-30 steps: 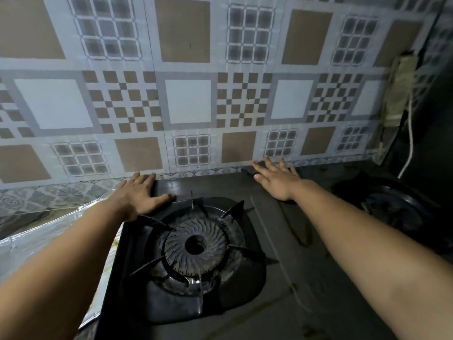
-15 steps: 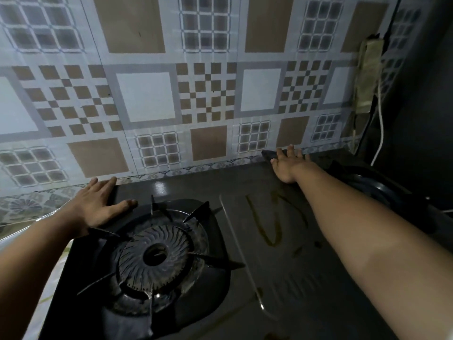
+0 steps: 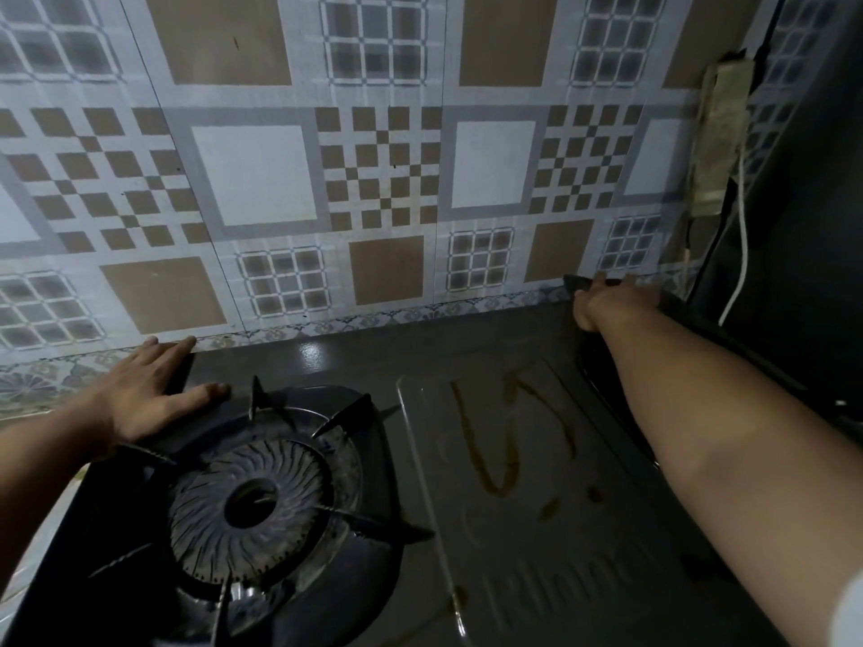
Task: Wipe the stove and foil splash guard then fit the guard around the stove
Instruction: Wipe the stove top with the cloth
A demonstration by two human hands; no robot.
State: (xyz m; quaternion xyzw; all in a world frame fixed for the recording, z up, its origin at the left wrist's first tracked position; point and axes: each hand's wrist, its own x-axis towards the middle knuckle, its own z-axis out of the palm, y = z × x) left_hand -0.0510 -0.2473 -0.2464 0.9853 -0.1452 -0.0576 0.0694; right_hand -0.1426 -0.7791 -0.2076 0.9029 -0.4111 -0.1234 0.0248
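Observation:
The dark gas stove [image 3: 467, 530] fills the lower view, with its left burner and pot support [image 3: 252, 497] in front of me. Brown greasy streaks [image 3: 495, 450] mark the stove's flat middle. My left hand [image 3: 149, 389] lies flat with fingers spread on the stove's back left corner. My right hand [image 3: 611, 298] reaches to the stove's back right corner by the wall, its fingers over the far edge; how they curl is hard to see. The foil splash guard shows only as a pale sliver [image 3: 18, 581] at the lower left edge.
A patterned tile wall [image 3: 383, 179] rises right behind the stove. A wall socket strip [image 3: 719, 137] with a white cable [image 3: 742, 254] hangs at the right, beside a dark surface. A second burner area [image 3: 602, 380] lies partly under my right forearm.
My right hand has slid along the stove's back edge to the far right corner. The view has shifted right, so the foil at the left has nearly left the frame. My left hand keeps its corner.

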